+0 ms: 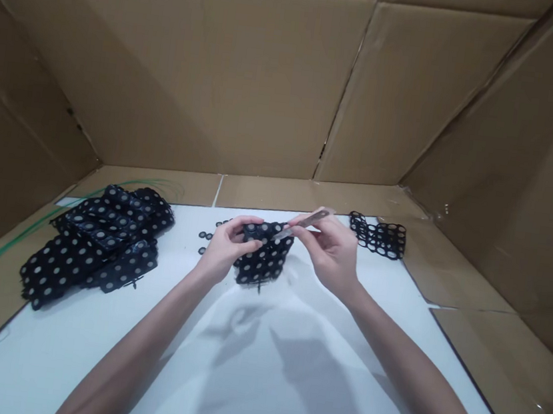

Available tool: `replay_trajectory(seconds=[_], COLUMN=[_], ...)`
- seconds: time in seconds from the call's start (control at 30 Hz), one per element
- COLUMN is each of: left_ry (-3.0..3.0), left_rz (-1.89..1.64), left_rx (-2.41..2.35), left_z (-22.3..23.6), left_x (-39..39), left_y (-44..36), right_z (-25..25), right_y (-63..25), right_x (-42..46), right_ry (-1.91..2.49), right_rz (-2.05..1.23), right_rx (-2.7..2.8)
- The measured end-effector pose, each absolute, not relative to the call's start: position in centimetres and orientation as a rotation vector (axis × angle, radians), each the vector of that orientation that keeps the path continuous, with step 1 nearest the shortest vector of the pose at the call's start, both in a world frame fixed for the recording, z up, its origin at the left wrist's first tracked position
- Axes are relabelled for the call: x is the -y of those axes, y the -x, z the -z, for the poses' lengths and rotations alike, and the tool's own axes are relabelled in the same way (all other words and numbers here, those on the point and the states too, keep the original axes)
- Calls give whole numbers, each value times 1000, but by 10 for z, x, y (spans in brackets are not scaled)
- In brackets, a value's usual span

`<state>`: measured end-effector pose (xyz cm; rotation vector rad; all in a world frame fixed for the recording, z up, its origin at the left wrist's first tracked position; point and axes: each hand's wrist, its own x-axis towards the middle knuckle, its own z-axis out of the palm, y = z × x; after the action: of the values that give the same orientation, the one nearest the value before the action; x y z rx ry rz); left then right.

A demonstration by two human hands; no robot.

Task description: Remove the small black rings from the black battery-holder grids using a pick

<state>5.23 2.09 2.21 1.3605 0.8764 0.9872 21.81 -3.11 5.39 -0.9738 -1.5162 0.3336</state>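
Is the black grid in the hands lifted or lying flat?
Lifted: the black grid hangs from the left hand, clear of the white board below.

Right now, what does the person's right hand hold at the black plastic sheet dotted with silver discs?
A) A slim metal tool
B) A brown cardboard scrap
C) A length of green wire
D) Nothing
A. The right hand pinches a slim metal tool, its tip reaching the black dotted sheet.

black perforated grid [263, 259]: held | flat metal tool [305, 222]: tip touching it
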Motion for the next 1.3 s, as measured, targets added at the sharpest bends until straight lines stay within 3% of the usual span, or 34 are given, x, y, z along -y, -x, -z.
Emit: replay_trajectory(seconds=[0.37,1.3], left_ry=[-1682,-1867], left_rz=[-1165,-1055], left_rx=[-931,-916], left_z=[-29,-19], left_x=[-8,-9], left_y=[-57,-57], right_z=[-49,-41], right_y=[-213,-210], right_x=[33,30], right_ry=[941,992], right_rz=[-303,-171], right_rx=[1477,1700])
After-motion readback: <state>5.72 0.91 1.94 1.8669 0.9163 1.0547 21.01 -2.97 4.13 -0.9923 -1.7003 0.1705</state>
